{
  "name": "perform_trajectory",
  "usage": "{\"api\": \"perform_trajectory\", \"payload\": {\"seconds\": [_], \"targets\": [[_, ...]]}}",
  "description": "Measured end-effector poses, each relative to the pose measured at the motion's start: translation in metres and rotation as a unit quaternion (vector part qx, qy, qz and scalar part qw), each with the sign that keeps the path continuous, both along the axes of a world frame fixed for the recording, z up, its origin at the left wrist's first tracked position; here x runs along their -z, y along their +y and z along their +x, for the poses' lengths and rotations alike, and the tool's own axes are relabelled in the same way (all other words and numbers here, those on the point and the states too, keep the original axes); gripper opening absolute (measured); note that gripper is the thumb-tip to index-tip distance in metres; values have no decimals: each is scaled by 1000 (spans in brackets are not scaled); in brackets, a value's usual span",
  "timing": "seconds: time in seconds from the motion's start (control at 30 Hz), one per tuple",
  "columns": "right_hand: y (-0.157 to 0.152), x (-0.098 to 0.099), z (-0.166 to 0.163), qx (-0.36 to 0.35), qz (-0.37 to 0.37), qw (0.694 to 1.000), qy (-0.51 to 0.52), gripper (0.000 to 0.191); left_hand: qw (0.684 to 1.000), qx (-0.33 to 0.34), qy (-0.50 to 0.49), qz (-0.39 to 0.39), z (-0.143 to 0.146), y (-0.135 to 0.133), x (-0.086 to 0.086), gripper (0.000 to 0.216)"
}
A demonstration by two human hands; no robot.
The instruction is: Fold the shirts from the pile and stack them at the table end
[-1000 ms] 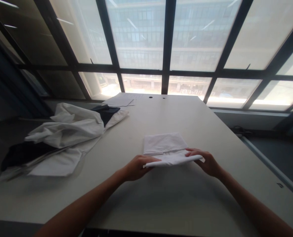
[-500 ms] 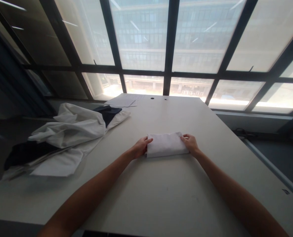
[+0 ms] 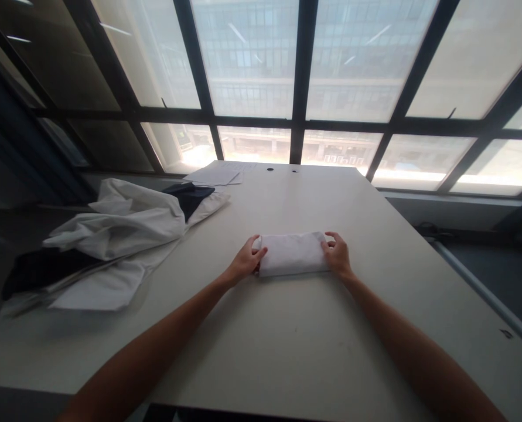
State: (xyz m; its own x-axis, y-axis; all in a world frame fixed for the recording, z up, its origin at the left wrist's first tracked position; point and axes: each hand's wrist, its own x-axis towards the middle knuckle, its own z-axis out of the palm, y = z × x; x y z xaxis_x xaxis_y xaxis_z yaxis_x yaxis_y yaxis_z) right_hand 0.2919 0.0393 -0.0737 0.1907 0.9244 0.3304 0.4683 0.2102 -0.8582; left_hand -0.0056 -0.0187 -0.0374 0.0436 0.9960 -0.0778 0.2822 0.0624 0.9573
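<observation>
A folded white cloth (image 3: 291, 254) forms a flat, compact rectangle on the table in front of me. At its left end, my left hand (image 3: 246, 258) grips the edge, with the thumb over the top and the other fingers curled round the side. My right hand (image 3: 337, 253) holds the opposite end, its thumb against the cloth and its fingers bent at the far corner. The cloth's underside is hidden. Whether it was a garment before folding, I cannot tell.
The white table (image 3: 296, 340) stretches toward the windows (image 3: 252, 58). On its left lies a heap of loose white fabric (image 3: 133, 220) with dark cloth (image 3: 50, 269) among it. Behind the heap are paper sheets (image 3: 212, 175). A pale rail (image 3: 484, 293) runs past the right edge.
My fingers have shifted round both ends of the cloth, the right fingers lifting and curling at the far corner. The cloth stays folded in nearly the same place; the view has tilted slightly.
</observation>
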Motion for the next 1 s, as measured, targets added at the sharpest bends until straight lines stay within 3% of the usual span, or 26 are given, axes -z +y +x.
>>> {"api": "perform_trajectory", "payload": {"seconds": [0.23,0.5,0.77,0.87,0.93,1.0], "targets": [[-7,0,5,-33,8,997,-63,51,981,69,159,89,-8,-11,3,102],[-1,6,3,-28,46,998,-35,52,980,-10,172,103,2,-15,7,79],[0,2,-4,44,-6,982,-185,39,973,-45,191,124,5,-14,14,91],[3,0,1,85,31,979,-183,36,941,-75,266,195,5,-15,10,85],[3,-2,6,117,95,976,-159,37,904,-97,320,268,12,-17,2,72],[-1,-6,4,123,157,969,-145,39,877,-77,356,314,28,-18,-9,58]]}}
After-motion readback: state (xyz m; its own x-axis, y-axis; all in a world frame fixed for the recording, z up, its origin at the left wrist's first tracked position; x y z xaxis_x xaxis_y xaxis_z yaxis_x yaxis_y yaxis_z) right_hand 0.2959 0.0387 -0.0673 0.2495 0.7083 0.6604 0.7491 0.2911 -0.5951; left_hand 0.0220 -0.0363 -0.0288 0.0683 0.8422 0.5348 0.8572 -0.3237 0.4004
